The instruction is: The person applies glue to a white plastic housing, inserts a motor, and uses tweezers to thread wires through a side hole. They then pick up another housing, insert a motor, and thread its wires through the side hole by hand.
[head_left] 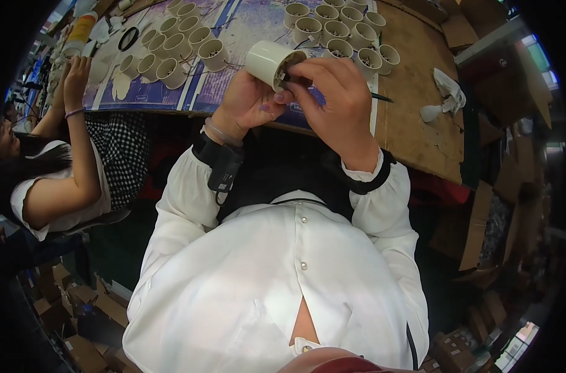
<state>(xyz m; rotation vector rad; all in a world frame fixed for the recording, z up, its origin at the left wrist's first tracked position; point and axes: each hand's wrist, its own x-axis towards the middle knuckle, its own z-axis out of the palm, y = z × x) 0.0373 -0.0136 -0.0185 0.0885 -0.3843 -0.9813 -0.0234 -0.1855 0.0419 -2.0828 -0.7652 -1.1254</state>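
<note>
A cream cylindrical housing (265, 62) lies tilted on its side above the table's near edge, its open end facing right. My left hand (241, 104) is closed around it from below and the left. At the open end, the fingers of my right hand (342, 99) are pinched together by the rim. Something small and dark shows between those fingertips and the inside of the housing, but I cannot make out what it is.
Similar cream housings with small parts inside stand in groups at the back right (336, 30) and left (171, 73), some with wires. A black ring (128, 39) lies far left. Crumpled white plastic (450, 90) is on the right. A co-worker (59, 161) sits at left; cardboard boxes (476, 230) stand right.
</note>
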